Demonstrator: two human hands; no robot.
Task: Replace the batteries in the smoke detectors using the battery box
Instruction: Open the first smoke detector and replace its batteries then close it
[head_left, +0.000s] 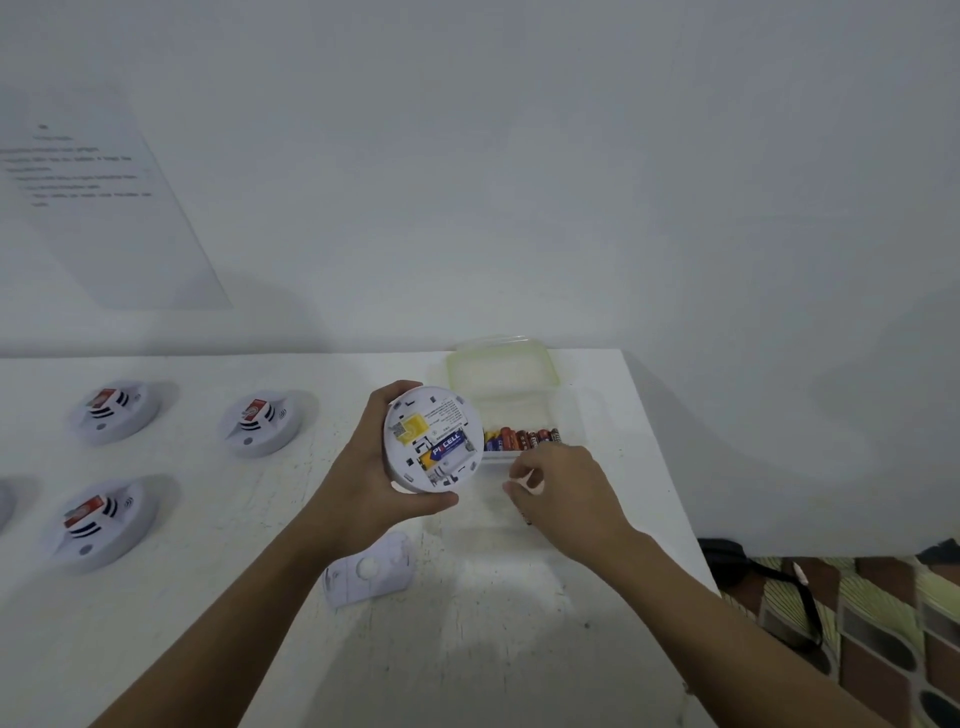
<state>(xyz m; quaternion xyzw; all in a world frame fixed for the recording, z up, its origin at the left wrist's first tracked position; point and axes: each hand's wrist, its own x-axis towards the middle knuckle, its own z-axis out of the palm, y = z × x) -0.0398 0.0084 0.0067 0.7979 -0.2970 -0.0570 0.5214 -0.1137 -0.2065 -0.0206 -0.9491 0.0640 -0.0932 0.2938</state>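
My left hand (363, 467) holds a round white smoke detector (434, 439) tilted up, with its back toward me. A blue and yellow battery (447, 447) sits in its open compartment. Behind it on the table stands the clear battery box (566, 415), its lid (501, 364) folded back and a row of several batteries (522, 439) inside. My right hand (561, 493) hovers at the box's near edge with thumb and fingers curled together. A small dark tip (527, 518) shows under the palm; whether the hand grips it is unclear.
A loose white cover plate (369, 571) lies on the table below my left wrist. Three more detectors (114, 410) (262, 421) (101, 522) with red labels sit at the left. The table's right edge (670, 467) drops to a black strap (769, 577) and patterned floor. A printed sheet (88, 182) hangs on the wall.
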